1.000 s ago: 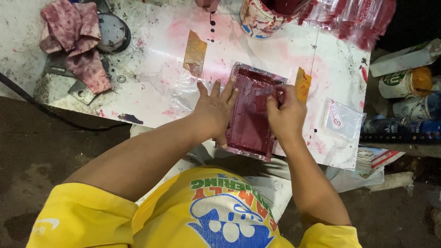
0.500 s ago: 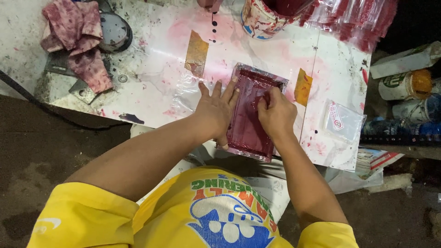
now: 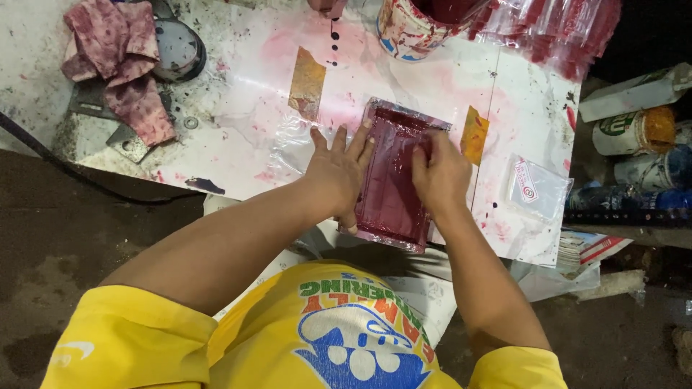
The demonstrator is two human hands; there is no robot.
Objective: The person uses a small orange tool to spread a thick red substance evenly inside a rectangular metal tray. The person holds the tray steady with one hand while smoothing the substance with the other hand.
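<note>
At the middle of the white table point(image 3: 238, 94) lies a small rectangular printing frame point(image 3: 393, 194), its mesh soaked dark red, its long side running from twelve to six o'clock. The left hand point(image 3: 337, 169) lies flat on the frame's nine o'clock edge with the fingers spread wide and pointing to twelve, partly on a clear plastic sheet point(image 3: 288, 148) beside it. The right hand point(image 3: 441, 173) rests on the frame's upper right part with its fingers curled together; it seems to press something small against the mesh, but what it grips is hidden under the fingers, so I cannot tell.

Judging from this, the step in hand looks like a pull of red ink across the mesh while the other hand pins the frame down. A next move would call for steady, even pressure along the length of the frame, and for the left hand to keep it from sliding on the slick plastic.

Two strips of tan tape point(image 3: 307, 83) sit at eleven and at two o'clock from the frame. At three o'clock lies a small clear bag point(image 3: 537, 189) with a red mark. A paint tin point(image 3: 411, 25) smeared red stands at twelve, a heap of red-tinted clear bags point(image 3: 555, 29) at one. Stained red rags point(image 3: 119, 65) lie at ten o'clock near the far left corner.
</note>
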